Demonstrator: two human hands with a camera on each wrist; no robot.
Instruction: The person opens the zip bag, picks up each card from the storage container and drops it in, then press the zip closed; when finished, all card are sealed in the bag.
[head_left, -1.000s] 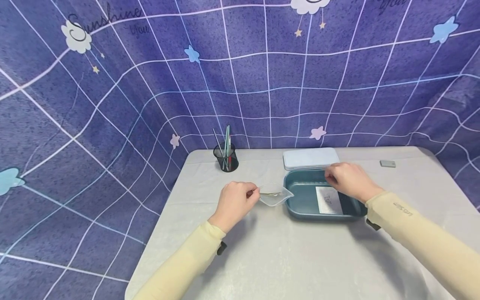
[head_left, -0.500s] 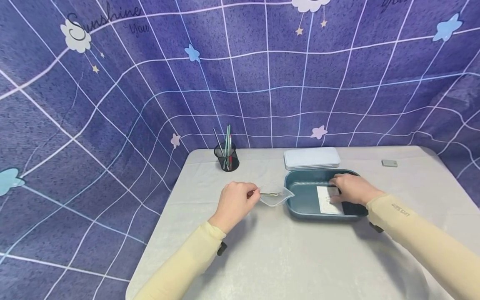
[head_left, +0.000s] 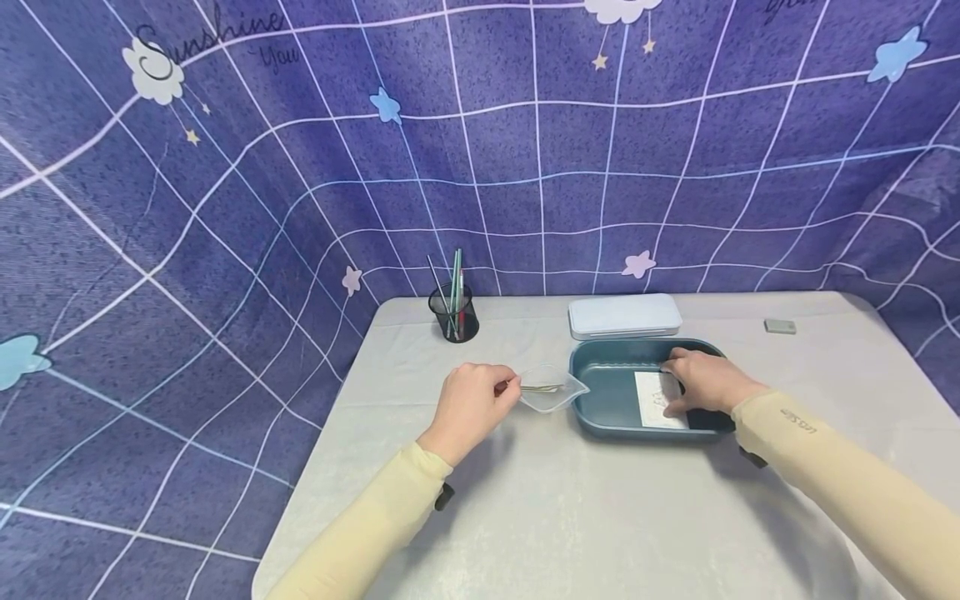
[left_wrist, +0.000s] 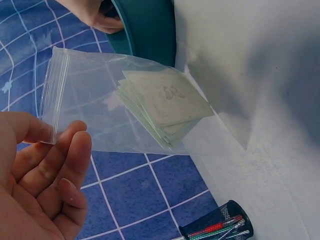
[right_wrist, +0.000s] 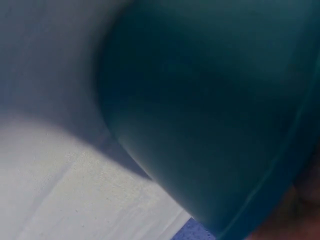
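A clear zip-lock bag (left_wrist: 105,95) with several pale paper cards (left_wrist: 165,97) inside is pinched near its zip edge by my left hand (head_left: 471,408). The bag's mouth gapes toward the dark teal tray (head_left: 606,400). Inside that tray lies a white card (head_left: 654,402) with a small line drawing. My right hand (head_left: 705,382) reaches over the tray's right side, thumb and fingers spread apart over the card's right part. Whether the fingertips touch the card is hard to tell. In the right wrist view, the tray's outer wall (right_wrist: 200,125) hides most of that hand.
Behind the tray stands a pale blue-white flat case (head_left: 624,317). A black mesh pen cup (head_left: 455,321) with several pens is at the back left. Toward the back right lies a small grey block (head_left: 780,326). A patterned purple-blue curtain (head_left: 487,167) surrounds the table (head_left: 525,508).
My right hand has lowered into the tray, its fingers parting from a closer bunch and settling over the card's right side. The left hand and bag have stayed in place.
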